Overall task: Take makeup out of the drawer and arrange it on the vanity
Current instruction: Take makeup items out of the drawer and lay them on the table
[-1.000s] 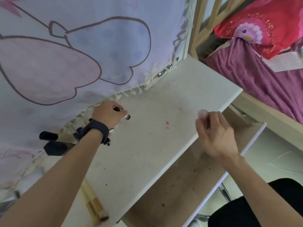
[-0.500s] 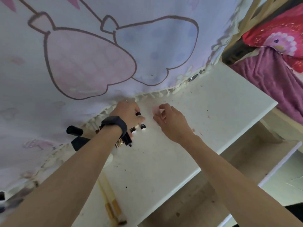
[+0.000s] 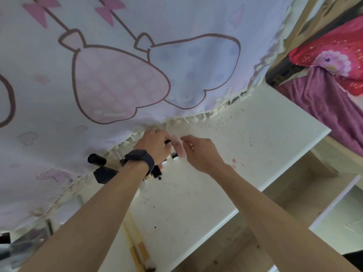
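Several small makeup tubes lie in a row at the back of the white vanity top, by the cloth's fringe. My left hand, with a black watch on the wrist, curls over the row and grips a black-banded tube. Just right of it lies a pale pink tube, and in front of that a white tube with a black label. My right hand hovers just right of the pink tube with relaxed fingers and holds nothing. More tubes are partly hidden under my left wrist. The open drawer sits below the vanity's front edge.
A printed cloth hangs behind the vanity. Black objects stand left of my left wrist. Wooden-handled brushes lie near the front left. A bed with a purple blanket and a red pillow is at the right.
My right hand carried the pink tube from above the drawer to the row beside my left hand and let go of it. The view shifted left.
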